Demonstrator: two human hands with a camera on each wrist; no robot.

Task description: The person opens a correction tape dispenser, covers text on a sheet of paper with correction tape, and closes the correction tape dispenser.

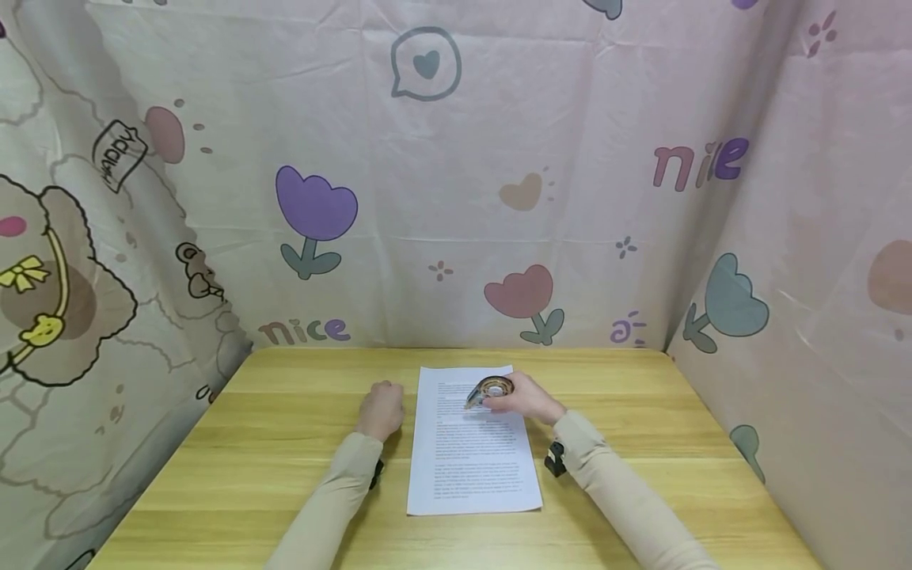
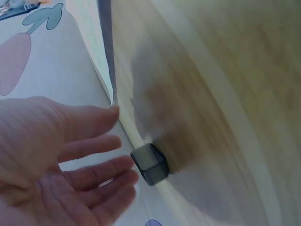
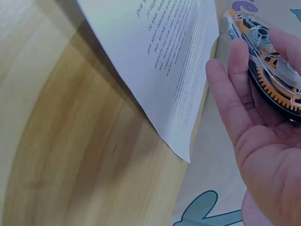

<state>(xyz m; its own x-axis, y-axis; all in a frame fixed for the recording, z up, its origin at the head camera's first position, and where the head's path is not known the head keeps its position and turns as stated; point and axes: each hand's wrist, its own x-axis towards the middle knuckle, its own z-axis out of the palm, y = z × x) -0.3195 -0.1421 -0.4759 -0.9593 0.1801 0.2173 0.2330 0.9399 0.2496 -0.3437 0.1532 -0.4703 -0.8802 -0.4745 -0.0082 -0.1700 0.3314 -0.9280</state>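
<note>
My right hand (image 1: 529, 397) holds a correction tape dispenser (image 1: 492, 387) above the upper part of a printed sheet of paper (image 1: 476, 451). In the right wrist view, the dispenser (image 3: 269, 84) has a clear shell with orange toothed gears and a black rim, between thumb and fingers. My left hand (image 1: 381, 409) is left of the sheet, near its edge. In the left wrist view, its fingers are relaxed and apart, and a small dark block (image 2: 150, 164) stands just beyond the fingertips. Whether the fingers touch the block, I cannot tell. The head view does not show the block.
The sheet lies lengthwise on a wooden table (image 1: 235, 467). A cloth curtain (image 1: 427, 158) with printed flowers and words rises behind the table and along both sides. Black wrist devices are strapped at both cuffs.
</note>
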